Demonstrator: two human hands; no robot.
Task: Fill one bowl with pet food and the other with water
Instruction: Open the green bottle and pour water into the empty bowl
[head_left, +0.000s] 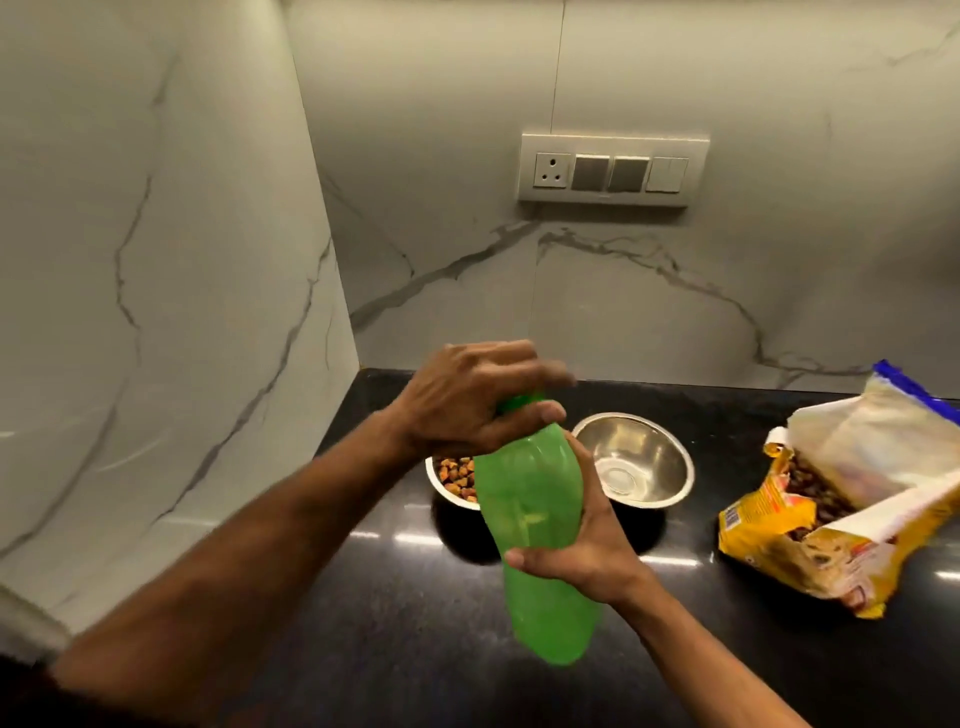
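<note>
A green plastic bottle (530, 525) is held tilted above the black counter (405, 623). My right hand (582, 540) grips its middle from the right side. My left hand (467, 400) is closed over the green cap at the top. Behind the bottle stand two steel bowls. The left bowl (454, 480) holds brown pet food and is partly hidden by the bottle. The right bowl (636, 460) has nothing in it.
An open yellow pet food bag (810, 525) lies on the counter at the right, kibble showing inside. A marble wall rises at the left and behind, with a switch panel (613, 169) above the bowls.
</note>
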